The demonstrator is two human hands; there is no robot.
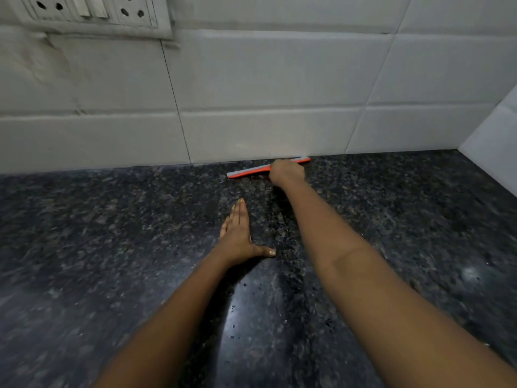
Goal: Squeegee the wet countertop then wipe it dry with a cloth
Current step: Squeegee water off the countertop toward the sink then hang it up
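A: From the head view, where is the squeegee [249, 172]?

B: At the back edge of the worktop [112, 247], towards the back right corner. It is an orange bar with a grey blade strip. It lies nearly along the foot of the tiled wall [265, 93]. Its right end is touching or just beside the wall, and its left end is angled slightly away.

A: Who has it?

B: The right hand [286, 171]. The arm is stretched out across the worktop and the fingers are curled into a fist over the bar, right of its middle. The handle is hidden under the fist, so I cannot tell its shape.

A: And the other one?

B: The left hand [237, 236] lies flat on the worktop near the middle, palm down. Its fingers are straight and together, pointing at the back edge, and the thumb is spread out to the right. It holds nothing and is well apart from the squeegee.

A: The surface itself?

B: Dark speckled stone. A glossy patch between the two forearms carries small droplets [251, 303], nearer the front edge.

A: Anything else?

B: A socket panel [92, 9] sits high on the tiled wall at the left. A side wall [495, 135] closes the right corner.
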